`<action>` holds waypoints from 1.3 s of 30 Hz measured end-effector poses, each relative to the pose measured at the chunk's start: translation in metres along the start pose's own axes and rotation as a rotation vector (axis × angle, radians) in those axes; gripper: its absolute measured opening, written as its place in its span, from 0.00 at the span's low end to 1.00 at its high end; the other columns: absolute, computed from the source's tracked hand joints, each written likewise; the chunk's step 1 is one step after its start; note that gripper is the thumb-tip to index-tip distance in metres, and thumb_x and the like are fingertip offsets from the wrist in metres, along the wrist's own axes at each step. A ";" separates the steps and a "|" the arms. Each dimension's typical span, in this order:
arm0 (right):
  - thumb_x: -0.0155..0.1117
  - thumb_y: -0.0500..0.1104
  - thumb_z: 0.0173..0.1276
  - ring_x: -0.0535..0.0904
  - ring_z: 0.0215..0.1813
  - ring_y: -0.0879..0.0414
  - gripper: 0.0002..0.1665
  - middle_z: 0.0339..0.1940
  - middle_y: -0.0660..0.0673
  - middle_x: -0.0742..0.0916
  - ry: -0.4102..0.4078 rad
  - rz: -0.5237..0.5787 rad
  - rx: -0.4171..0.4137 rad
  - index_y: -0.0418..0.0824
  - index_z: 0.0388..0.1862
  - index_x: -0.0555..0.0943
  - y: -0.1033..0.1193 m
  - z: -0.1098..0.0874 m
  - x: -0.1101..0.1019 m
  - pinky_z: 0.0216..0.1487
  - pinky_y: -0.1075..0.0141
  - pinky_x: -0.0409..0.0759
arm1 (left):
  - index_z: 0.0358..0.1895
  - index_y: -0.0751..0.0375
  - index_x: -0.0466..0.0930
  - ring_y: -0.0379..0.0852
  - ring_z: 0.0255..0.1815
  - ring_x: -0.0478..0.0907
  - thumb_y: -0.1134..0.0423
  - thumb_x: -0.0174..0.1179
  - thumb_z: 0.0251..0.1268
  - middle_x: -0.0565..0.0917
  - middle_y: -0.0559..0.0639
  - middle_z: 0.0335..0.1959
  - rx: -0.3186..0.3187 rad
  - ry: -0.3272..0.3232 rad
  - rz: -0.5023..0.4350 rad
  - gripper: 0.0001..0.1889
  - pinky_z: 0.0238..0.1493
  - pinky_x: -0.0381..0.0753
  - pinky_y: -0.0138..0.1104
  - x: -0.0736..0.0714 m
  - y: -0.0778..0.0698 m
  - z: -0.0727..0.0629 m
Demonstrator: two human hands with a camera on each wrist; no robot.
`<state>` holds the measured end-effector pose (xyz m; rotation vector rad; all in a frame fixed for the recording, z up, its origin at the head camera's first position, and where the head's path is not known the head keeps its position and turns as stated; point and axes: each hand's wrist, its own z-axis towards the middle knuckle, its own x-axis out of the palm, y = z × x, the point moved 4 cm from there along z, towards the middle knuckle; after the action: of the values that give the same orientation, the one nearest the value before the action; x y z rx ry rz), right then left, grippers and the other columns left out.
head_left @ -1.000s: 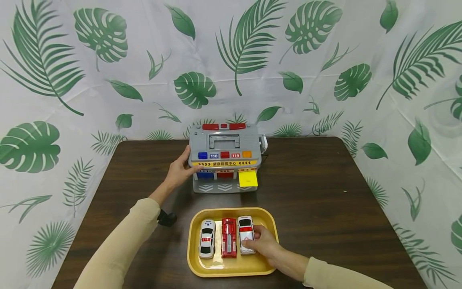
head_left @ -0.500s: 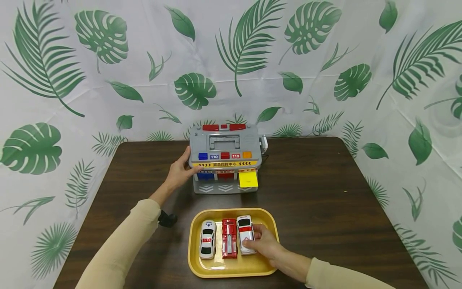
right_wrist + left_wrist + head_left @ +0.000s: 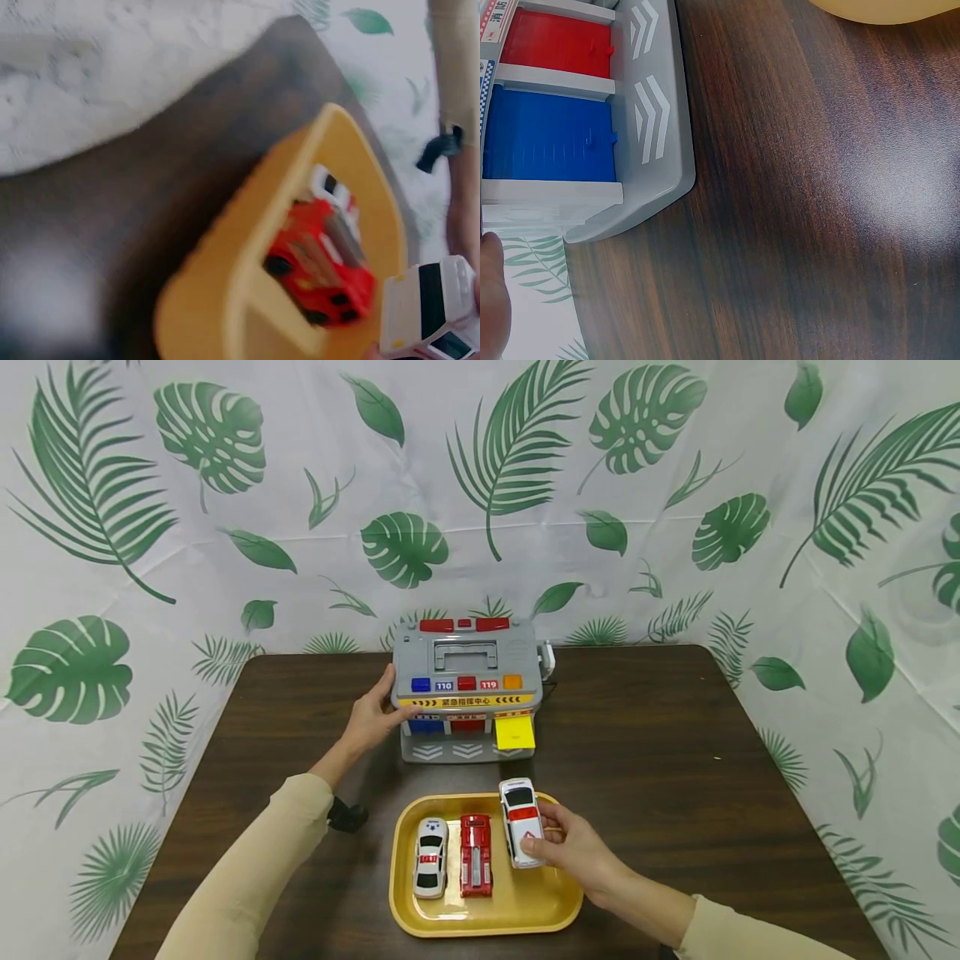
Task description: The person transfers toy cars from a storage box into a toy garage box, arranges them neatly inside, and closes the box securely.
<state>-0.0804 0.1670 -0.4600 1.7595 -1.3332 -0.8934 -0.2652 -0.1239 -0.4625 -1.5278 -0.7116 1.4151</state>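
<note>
My right hand (image 3: 581,853) pinches a white toy car (image 3: 523,827) with a red bar across its roof, raised over the right part of the yellow tray (image 3: 420,925). In the right wrist view its windscreen end shows at the lower right. My left hand (image 3: 366,720) rests on the left side of the grey toy emergency station (image 3: 517,653), fingers along the side and thumb toward the front. Only a bit of that hand shows in the left wrist view. The station's yellow door (image 3: 515,732) is lifted, while the blue door (image 3: 551,135) and red door (image 3: 559,43) are down.
A red toy fire truck (image 3: 476,856) and a white toy car with a blue star (image 3: 431,860) lie side by side in the tray. The tray sits on a dark wooden table (image 3: 675,777), in front of the station. A leaf-patterned cloth (image 3: 300,485) hangs behind.
My right hand has lifted the white toy car from beside the fire truck and moved it up and slightly right. The left hand and station stay put.
</note>
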 end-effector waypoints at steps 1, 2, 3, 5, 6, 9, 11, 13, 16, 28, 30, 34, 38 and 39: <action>0.70 0.40 0.59 0.73 0.45 0.52 0.42 0.51 0.37 0.76 -0.001 0.014 -0.012 0.30 0.68 0.61 0.005 0.000 -0.003 0.43 0.64 0.80 | 0.75 0.58 0.40 0.53 0.69 0.62 0.60 0.63 0.60 0.48 0.55 0.76 -0.003 0.000 0.000 0.46 0.62 0.69 0.42 0.000 0.000 0.000; 0.70 0.40 0.59 0.73 0.46 0.52 0.42 0.52 0.37 0.76 -0.010 0.021 -0.025 0.31 0.68 0.61 0.011 0.000 -0.006 0.44 0.64 0.80 | 0.75 0.58 0.40 0.53 0.69 0.63 0.60 0.63 0.60 0.49 0.55 0.76 -0.003 0.001 0.000 0.46 0.62 0.69 0.43 0.000 0.000 0.000; 0.69 0.40 0.59 0.73 0.48 0.51 0.42 0.53 0.37 0.75 -0.018 0.024 -0.042 0.32 0.69 0.61 0.017 0.000 -0.009 0.44 0.63 0.80 | 0.75 0.58 0.40 0.53 0.69 0.63 0.60 0.63 0.60 0.49 0.55 0.75 -0.004 0.002 -0.001 0.46 0.62 0.70 0.43 -0.001 0.000 0.000; 0.69 0.40 0.60 0.73 0.50 0.50 0.41 0.56 0.37 0.75 -0.045 0.026 -0.072 0.35 0.69 0.61 0.028 0.002 -0.017 0.45 0.61 0.81 | 0.75 0.58 0.40 0.53 0.68 0.63 0.60 0.63 0.61 0.49 0.55 0.75 -0.009 0.003 -0.003 0.46 0.61 0.70 0.42 -0.001 0.000 0.000; 0.69 0.40 0.60 0.73 0.51 0.49 0.41 0.56 0.37 0.74 -0.058 0.027 -0.088 0.37 0.69 0.61 0.033 0.004 -0.021 0.46 0.60 0.82 | 0.75 0.58 0.40 0.53 0.69 0.63 0.60 0.63 0.61 0.49 0.55 0.75 -0.011 0.003 -0.002 0.46 0.61 0.70 0.42 -0.001 0.000 0.000; 0.67 0.40 0.62 0.73 0.52 0.49 0.41 0.58 0.37 0.73 -0.100 0.015 -0.130 0.38 0.70 0.60 0.045 0.011 -0.035 0.47 0.60 0.82 | 0.75 0.60 0.40 0.53 0.69 0.63 0.60 0.63 0.61 0.49 0.55 0.75 -0.015 -0.001 0.003 0.46 0.61 0.70 0.42 -0.001 0.000 -0.001; 0.66 0.39 0.63 0.73 0.51 0.51 0.40 0.58 0.36 0.72 -0.117 0.020 -0.154 0.38 0.70 0.59 0.049 0.018 -0.043 0.48 0.61 0.82 | 0.75 0.61 0.40 0.54 0.69 0.62 0.61 0.63 0.61 0.48 0.56 0.75 -0.014 0.000 0.009 0.46 0.62 0.69 0.43 -0.001 0.000 -0.001; 0.65 0.38 0.64 0.74 0.49 0.54 0.40 0.58 0.35 0.72 -0.133 0.017 -0.170 0.36 0.71 0.58 0.050 0.025 -0.052 0.48 0.62 0.82 | 0.75 0.60 0.40 0.54 0.70 0.61 0.60 0.63 0.61 0.48 0.55 0.76 -0.016 -0.001 0.007 0.47 0.62 0.69 0.43 -0.001 0.000 -0.001; 0.64 0.38 0.65 0.76 0.46 0.57 0.40 0.56 0.34 0.73 -0.151 0.018 -0.174 0.34 0.71 0.57 0.047 0.035 -0.063 0.50 0.59 0.81 | 0.75 0.58 0.39 0.54 0.70 0.61 0.60 0.63 0.61 0.48 0.55 0.76 -0.013 0.004 0.006 0.47 0.63 0.68 0.43 0.000 0.001 -0.001; 0.67 0.41 0.62 0.77 0.41 0.56 0.42 0.54 0.35 0.72 -0.146 -0.032 -0.078 0.34 0.71 0.59 0.020 0.071 -0.086 0.51 0.56 0.81 | 0.74 0.67 0.40 0.60 0.69 0.61 0.65 0.62 0.62 0.48 0.64 0.74 -0.011 0.023 -0.015 0.45 0.62 0.68 0.47 -0.004 -0.032 -0.012; 0.68 0.43 0.61 0.77 0.41 0.54 0.42 0.54 0.35 0.72 -0.138 -0.063 -0.049 0.34 0.70 0.60 0.017 0.076 -0.087 0.50 0.57 0.81 | 0.74 0.67 0.40 0.59 0.69 0.62 0.66 0.62 0.62 0.49 0.63 0.74 -0.019 0.022 -0.013 0.45 0.61 0.68 0.46 -0.004 -0.037 -0.014; 0.69 0.44 0.61 0.76 0.45 0.50 0.43 0.55 0.34 0.71 -0.093 -0.117 -0.008 0.34 0.70 0.60 0.012 0.086 -0.085 0.50 0.56 0.81 | 0.74 0.68 0.40 0.59 0.69 0.61 0.67 0.61 0.62 0.49 0.63 0.74 -0.024 0.022 -0.011 0.44 0.62 0.68 0.45 -0.004 -0.040 -0.015; 0.70 0.46 0.59 0.76 0.46 0.49 0.43 0.56 0.34 0.73 -0.063 -0.141 0.022 0.34 0.69 0.62 0.008 0.093 -0.081 0.50 0.56 0.82 | 0.73 0.68 0.40 0.59 0.69 0.61 0.67 0.61 0.63 0.49 0.63 0.74 -0.026 0.018 -0.019 0.44 0.62 0.68 0.45 -0.004 -0.039 -0.015; 0.70 0.46 0.59 0.77 0.46 0.48 0.43 0.56 0.34 0.73 -0.057 -0.141 0.027 0.35 0.69 0.63 0.008 0.094 -0.080 0.50 0.56 0.82 | 0.73 0.68 0.40 0.59 0.69 0.61 0.67 0.61 0.62 0.49 0.63 0.74 -0.027 0.018 -0.020 0.44 0.62 0.68 0.45 -0.004 -0.039 -0.015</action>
<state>-0.1825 0.2291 -0.4914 1.8798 -1.2754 -1.0139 -0.2452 -0.1142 -0.4271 -1.5482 -0.7362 1.3806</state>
